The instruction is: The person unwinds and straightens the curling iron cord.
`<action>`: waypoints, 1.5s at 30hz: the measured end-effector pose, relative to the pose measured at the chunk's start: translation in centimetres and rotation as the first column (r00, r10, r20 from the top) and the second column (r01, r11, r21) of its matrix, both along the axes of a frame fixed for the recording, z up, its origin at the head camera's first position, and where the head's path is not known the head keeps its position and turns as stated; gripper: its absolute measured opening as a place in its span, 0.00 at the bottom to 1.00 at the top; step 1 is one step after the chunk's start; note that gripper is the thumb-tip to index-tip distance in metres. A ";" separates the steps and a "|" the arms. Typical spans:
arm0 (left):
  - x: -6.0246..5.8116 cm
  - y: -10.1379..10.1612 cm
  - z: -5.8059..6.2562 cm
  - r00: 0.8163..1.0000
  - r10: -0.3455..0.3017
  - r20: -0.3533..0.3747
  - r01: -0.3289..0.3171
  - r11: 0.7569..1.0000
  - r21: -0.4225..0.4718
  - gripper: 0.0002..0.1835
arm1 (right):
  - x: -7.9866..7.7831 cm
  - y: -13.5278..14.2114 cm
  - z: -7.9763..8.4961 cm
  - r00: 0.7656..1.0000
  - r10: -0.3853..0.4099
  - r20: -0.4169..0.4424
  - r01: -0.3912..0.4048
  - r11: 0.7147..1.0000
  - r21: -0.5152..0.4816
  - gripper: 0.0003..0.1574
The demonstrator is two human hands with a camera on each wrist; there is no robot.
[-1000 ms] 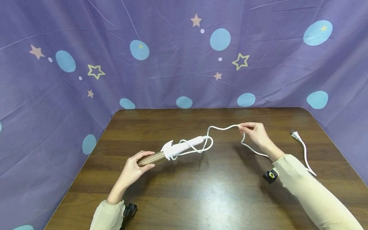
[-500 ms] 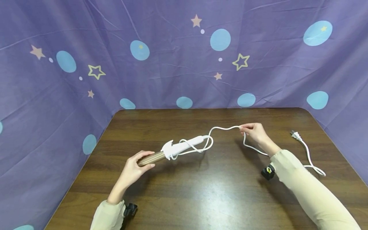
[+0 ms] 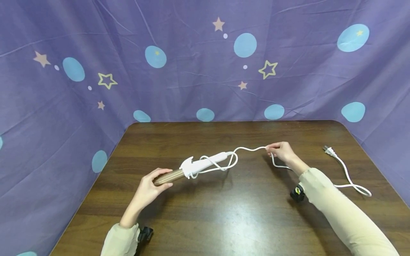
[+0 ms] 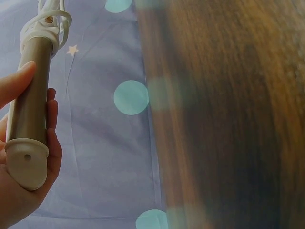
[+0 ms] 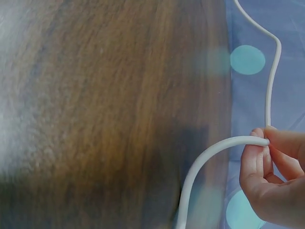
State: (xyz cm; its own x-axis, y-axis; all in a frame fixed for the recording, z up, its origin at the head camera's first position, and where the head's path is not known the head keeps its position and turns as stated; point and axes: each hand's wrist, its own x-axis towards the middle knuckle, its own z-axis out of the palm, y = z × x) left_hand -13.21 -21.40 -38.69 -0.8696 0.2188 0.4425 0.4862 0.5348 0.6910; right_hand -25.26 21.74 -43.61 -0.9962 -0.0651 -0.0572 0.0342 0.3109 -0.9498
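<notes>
My left hand (image 3: 150, 186) grips a curling iron by its gold-brown barrel (image 4: 32, 95), thumb on one side and fingers round the other. The iron's white handle (image 3: 208, 163) points up to the right, with part of its cord looped loosely around it. A white cord (image 3: 250, 149) runs from the handle's end to my right hand (image 3: 283, 151), which pinches it between thumb and fingertips. In the right wrist view the cord (image 5: 209, 151) bends sharply at the pinch. Beyond the fingers it drops toward the table and passes behind the right forearm.
A two-prong plug (image 3: 329, 150) lies on the right of the brown wooden table (image 3: 192, 224), its cord end curving back under the right sleeve (image 3: 339, 209). A purple curtain (image 3: 198, 71) with stars and blue dots stands behind the table and along its left.
My right hand has moved slightly down and nearer, still pinching the cord, so the stretch to the handle hangs lower. The cord's loop by the plug has slid right. The left hand stays put.
</notes>
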 end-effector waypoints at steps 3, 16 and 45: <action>0.0 0.1 0.1 1.000 0.000 0.004 0.000 1.000 -0.004 0.21 | -0.1 0.1 -0.2 1.000 0.011 0.005 -0.011 1.000 0.006 0.19; 0.0 0.3 0.0 1.000 0.007 0.013 -0.007 1.000 -0.009 0.21 | 0.9 -0.4 0.9 0.980 0.129 -0.153 -0.109 0.985 0.134 0.19; -0.1 0.8 0.1 0.998 0.053 0.026 -0.052 0.999 -0.007 0.21 | 7.6 -6.3 4.5 0.919 0.183 -0.348 -0.168 0.983 0.074 0.13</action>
